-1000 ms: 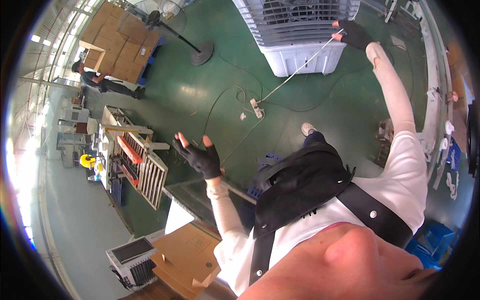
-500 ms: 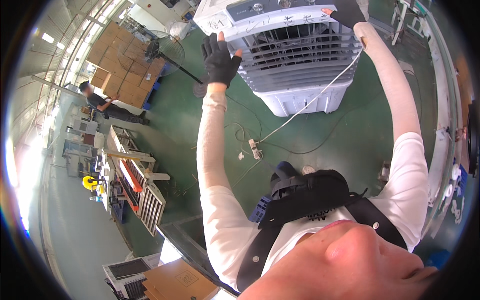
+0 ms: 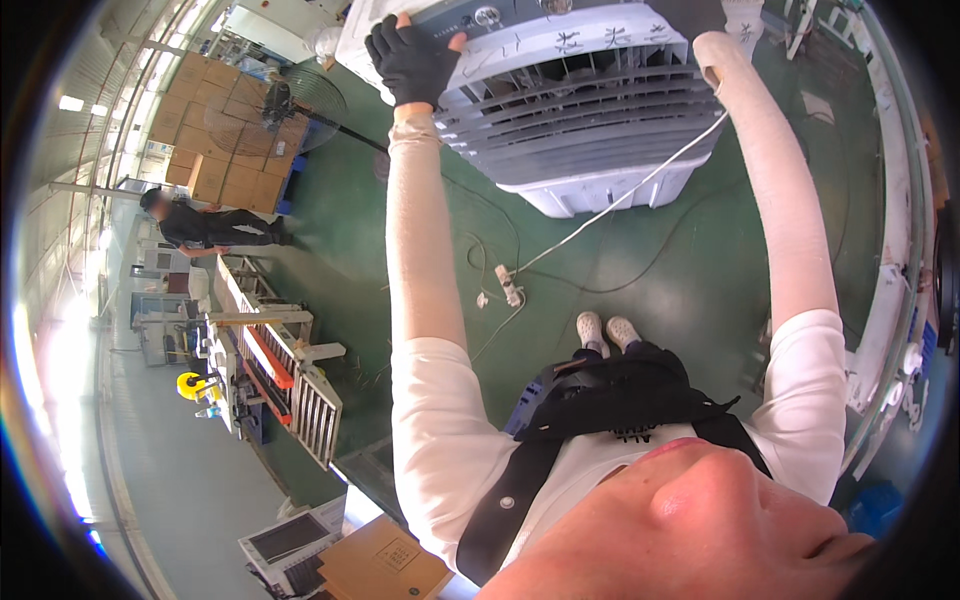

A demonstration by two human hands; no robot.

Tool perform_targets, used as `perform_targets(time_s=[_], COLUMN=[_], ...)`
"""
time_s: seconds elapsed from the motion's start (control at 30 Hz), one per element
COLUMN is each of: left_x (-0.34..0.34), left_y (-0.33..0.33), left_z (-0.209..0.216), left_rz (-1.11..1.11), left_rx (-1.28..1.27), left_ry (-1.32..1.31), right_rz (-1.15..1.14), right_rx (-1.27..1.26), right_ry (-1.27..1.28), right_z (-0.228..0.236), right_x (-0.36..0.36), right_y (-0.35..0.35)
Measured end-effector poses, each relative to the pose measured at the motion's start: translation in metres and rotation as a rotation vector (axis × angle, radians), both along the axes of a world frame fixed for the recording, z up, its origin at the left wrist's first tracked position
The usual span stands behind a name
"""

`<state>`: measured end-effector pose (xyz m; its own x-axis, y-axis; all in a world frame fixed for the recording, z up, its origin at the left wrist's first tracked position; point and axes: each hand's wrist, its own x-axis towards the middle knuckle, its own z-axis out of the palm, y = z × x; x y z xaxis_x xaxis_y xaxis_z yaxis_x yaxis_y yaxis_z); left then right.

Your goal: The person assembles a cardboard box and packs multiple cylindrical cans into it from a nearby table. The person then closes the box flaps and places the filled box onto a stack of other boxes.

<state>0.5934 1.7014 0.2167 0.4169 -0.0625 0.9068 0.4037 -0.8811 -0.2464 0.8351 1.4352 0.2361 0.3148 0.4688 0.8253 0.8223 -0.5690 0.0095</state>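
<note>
A large white-and-grey air cooler (image 3: 590, 115) with a slatted front grille and control knobs stands before me. My left hand (image 3: 412, 62), in a black fingerless glove, lies on its upper left front corner, fingers extended and thumb apart. At the upper right of the cooler is my right hand (image 3: 690, 14), gloved the same way; the picture's upper edge cuts off its fingers. Across the grille's right end runs a white cord (image 3: 640, 180) down to a power strip (image 3: 508, 287) on the floor.
A pedestal fan (image 3: 280, 105) stands left of the cooler, near stacked cardboard boxes (image 3: 215, 130). A person (image 3: 200, 225) in dark clothes stands beyond a roller conveyor (image 3: 300, 400). Dark cables cross the green floor. A white rail (image 3: 890, 290) runs along the right.
My left hand has moved up and left onto the cooler's corner. The right hand has shifted slightly left and up. My light-coloured shoes now both show. The person by the boxes has turned toward the conveyor.
</note>
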Motion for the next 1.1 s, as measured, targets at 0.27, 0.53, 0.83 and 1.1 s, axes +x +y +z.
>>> perform_targets(time_s=[0.27,0.53,0.83,1.1], left_x=[-0.002,-0.003,-0.013,-0.004], left_y=[-0.006,0.006,-0.002,-0.004], left_z=[0.004,-0.001,0.002,0.0], left_rz=[-0.069,-0.09,-0.093,-0.062], left_rx=[-0.02,0.023,-0.058,-0.072], left_ry=[0.015,-0.053,-0.036,0.005], right_rz=[0.148,0.162,0.108,0.176], right_rx=[0.164,0.15,0.108,0.193], right_ry=[-0.168,-0.147,-0.083,-0.213], right_z=[-0.013,-0.019,-0.02,-0.025], right_x=[0.012,0.014,0.009,0.015], right_y=[0.004,0.013,0.013,0.006])
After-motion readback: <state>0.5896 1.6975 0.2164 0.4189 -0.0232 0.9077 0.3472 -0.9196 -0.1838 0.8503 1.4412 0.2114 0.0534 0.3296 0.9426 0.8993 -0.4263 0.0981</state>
